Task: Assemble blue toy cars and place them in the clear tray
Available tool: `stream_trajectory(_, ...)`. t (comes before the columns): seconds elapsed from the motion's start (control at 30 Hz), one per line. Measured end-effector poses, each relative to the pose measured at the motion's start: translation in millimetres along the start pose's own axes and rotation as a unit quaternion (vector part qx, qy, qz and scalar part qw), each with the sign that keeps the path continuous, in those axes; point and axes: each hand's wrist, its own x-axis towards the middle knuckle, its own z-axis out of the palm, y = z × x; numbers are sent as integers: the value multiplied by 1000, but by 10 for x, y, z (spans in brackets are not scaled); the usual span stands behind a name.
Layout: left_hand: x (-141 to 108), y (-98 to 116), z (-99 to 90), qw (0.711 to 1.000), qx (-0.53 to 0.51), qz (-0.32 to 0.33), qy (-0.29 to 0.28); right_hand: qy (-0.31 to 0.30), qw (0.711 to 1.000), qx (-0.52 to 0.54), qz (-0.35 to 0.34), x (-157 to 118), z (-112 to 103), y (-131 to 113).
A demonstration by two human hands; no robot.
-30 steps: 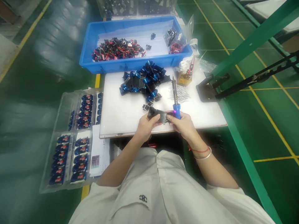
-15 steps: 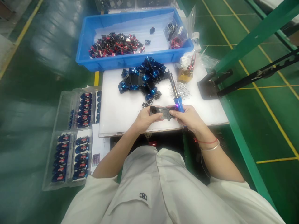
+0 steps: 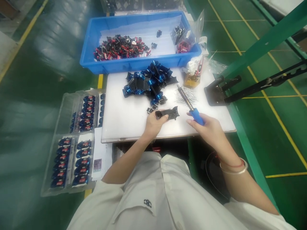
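Note:
My left hand (image 3: 154,123) grips a black plastic car body part (image 3: 168,113) just above the white table (image 3: 124,123). My right hand (image 3: 207,126) holds a soldering iron (image 3: 192,105) by its blue handle, and the iron's metal shaft slants up and to the left. That hand is apart from the black part, and the iron's tip hangs over a scatter of thin metal pins (image 3: 187,95). Beyond my left hand lies a heap of black and blue car parts (image 3: 146,84).
A blue crate (image 3: 141,65) holding red and black parts stands beyond the table. A black iron stand (image 3: 213,95) sits at the right table edge, by a green rail (image 3: 249,140). Clear trays of blue parts (image 3: 63,111) lie left of the table.
My right hand has moved to the right, away from the black part, taking the soldering iron with it. The iron now slants left instead of standing nearly upright.

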Motion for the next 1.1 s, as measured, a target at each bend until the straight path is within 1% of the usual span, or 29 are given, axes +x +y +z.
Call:
stream_trajectory(0.1,-3,-12,29,1000,18,1,8,0,999,-42,-2,-281,-149,65)
stream_trajectory(0.2,-7,-14,39,1000,24,6,8,-1,996,-87,4,-529,-240,93)
stream_trajectory(0.27,-8,-17,37,1000,28,12,6,-2,994,-111,10,-647,-266,80)
stream_trajectory(0.37,-2,-43,25,999,34,24,5,-11,992,-129,6,-752,-258,37)
stream_trajectory(0.63,35,-151,-11,997,61,46,24,-15,989,-148,-14,-813,-187,13)
stream_trajectory(0.77,43,-155,-12,996,67,51,30,-13,988,-155,-19,-810,-173,25)
stream_trajectory(1.1,37,-144,-13,993,103,60,22,-10,984,-175,-28,-794,-169,54)
